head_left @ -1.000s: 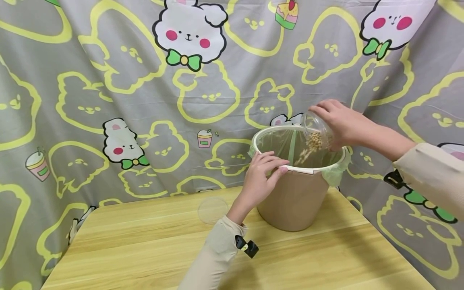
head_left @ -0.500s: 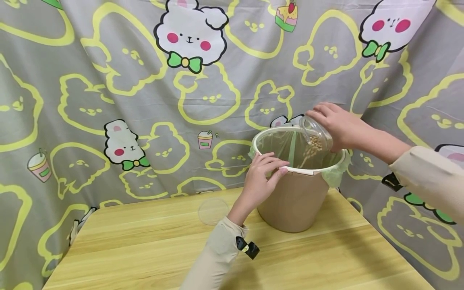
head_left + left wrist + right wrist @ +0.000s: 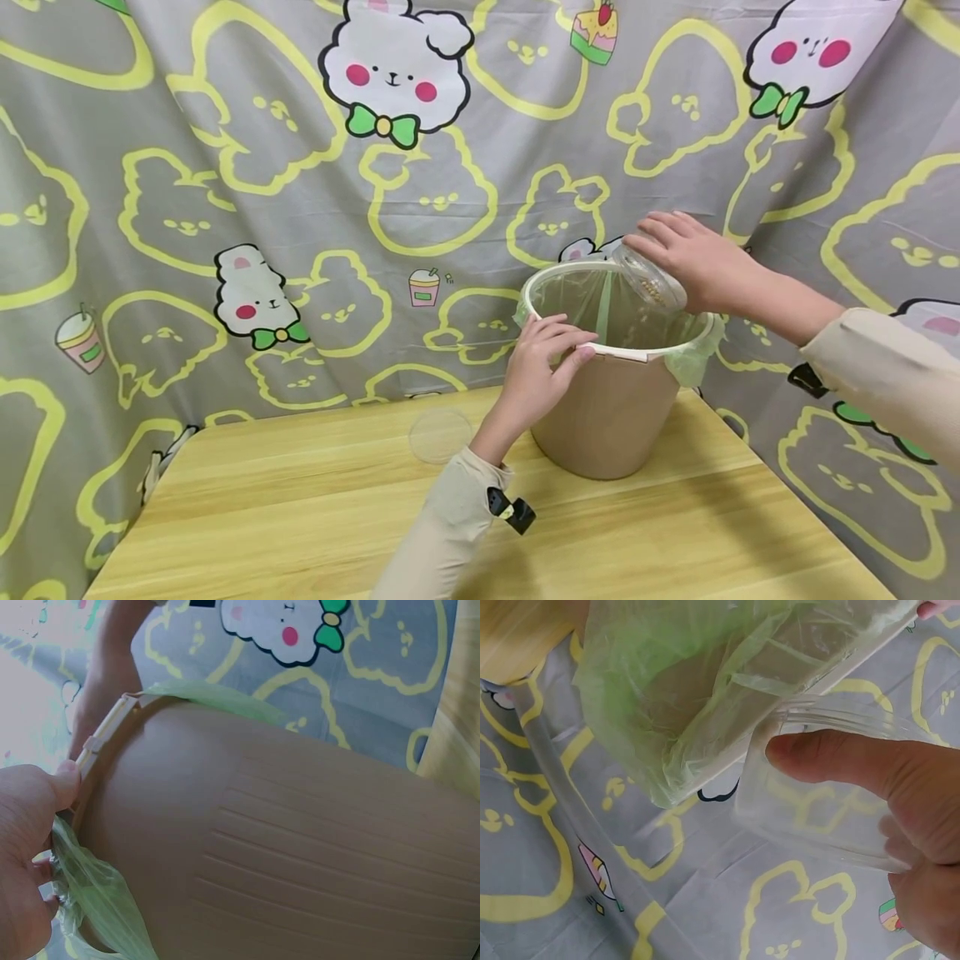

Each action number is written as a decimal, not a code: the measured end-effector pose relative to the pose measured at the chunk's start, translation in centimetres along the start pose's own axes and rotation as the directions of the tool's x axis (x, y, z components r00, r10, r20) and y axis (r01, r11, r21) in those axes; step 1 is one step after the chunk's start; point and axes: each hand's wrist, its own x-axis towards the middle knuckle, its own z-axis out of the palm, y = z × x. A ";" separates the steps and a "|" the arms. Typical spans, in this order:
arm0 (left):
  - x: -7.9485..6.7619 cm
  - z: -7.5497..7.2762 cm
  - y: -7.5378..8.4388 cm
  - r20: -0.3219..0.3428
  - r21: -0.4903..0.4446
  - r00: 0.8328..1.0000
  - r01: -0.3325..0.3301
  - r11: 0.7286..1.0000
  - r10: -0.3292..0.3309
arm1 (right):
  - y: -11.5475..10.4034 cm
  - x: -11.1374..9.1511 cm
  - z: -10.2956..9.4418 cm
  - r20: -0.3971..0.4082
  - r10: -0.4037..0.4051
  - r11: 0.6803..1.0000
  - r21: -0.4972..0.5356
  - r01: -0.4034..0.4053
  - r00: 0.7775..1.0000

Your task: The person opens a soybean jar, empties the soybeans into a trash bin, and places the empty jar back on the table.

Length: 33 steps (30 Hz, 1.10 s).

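Note:
A brown trash can (image 3: pixel 607 417) with a white rim and a thin green bag liner (image 3: pixel 693 358) stands on the table. My left hand (image 3: pixel 542 358) grips the near left of its rim, thumb outside and fingers over the top. Over the opening, my right hand (image 3: pixel 701 258) holds a clear plastic jar (image 3: pixel 647 275) tipped mouth-down toward the can. A few tan beans or similar small pieces (image 3: pixel 651 292) show at the jar's lower side. In the right wrist view, my thumb presses the side of the see-through jar (image 3: pixel 817 802).
A clear round lid (image 3: pixel 440 436) lies on the wooden table (image 3: pixel 300 500), left of the can. A grey curtain (image 3: pixel 465 200) with cartoon rabbits hangs behind and at the right. The can stands near the table's back right corner.
The stream of beans from the jar has stopped, and far fewer show inside it. The right hand has tipped the jar further down. The left hand has stayed on the rim.

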 end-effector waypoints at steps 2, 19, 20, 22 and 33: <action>0.0 0.0 0.0 -0.001 0.001 1.000 -0.001 1.000 0.001 | -0.2 0.0 -0.1 0.016 -0.012 0.999 -0.037 0.012 1.000; 0.1 0.2 -0.2 -0.002 0.008 1.000 -0.012 1.000 0.012 | -1.5 0.0 0.2 0.054 -0.124 0.974 -0.185 0.132 0.991; 0.1 0.2 -0.2 -0.002 0.006 1.000 -0.010 1.000 0.010 | -1.5 0.1 0.1 0.050 -0.123 0.975 -0.179 0.131 0.991; 0.1 0.2 -0.2 -0.003 0.002 1.000 -0.008 1.000 0.008 | -1.3 0.1 -0.1 0.033 -0.110 0.980 -0.162 0.114 0.993; 0.1 0.2 -0.2 -0.010 0.009 1.000 -0.003 1.000 0.003 | -0.8 -0.5 0.3 0.003 0.001 0.992 -0.125 -0.001 1.000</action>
